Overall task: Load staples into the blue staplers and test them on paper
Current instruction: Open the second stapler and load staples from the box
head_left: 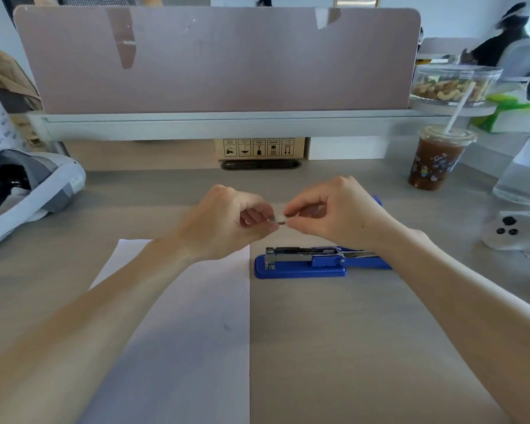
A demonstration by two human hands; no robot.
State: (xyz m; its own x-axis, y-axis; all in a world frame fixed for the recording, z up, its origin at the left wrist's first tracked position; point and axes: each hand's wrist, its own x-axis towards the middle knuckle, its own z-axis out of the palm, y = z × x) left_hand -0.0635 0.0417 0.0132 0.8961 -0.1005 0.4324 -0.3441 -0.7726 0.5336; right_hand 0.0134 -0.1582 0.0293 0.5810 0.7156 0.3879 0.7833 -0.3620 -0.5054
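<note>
A blue stapler (pixel 303 263) lies on the desk with its top swung back and its metal staple channel showing. Just above it, my left hand (pixel 227 221) and my right hand (pixel 340 212) meet fingertip to fingertip, both pinching a short silver strip of staples (pixel 278 220). A white sheet of paper (pixel 196 332) lies flat to the left of the stapler, partly under my left forearm. A bit of blue behind my right hand (pixel 377 199) may be a second stapler; most of it is hidden.
An iced drink cup with a straw (pixel 435 157) and a clear water bottle (pixel 523 172) stand at the right. A white controller (pixel 514 229) lies near the right edge, a headset (pixel 28 191) at the left. A pink divider (pixel 214 59) closes the back.
</note>
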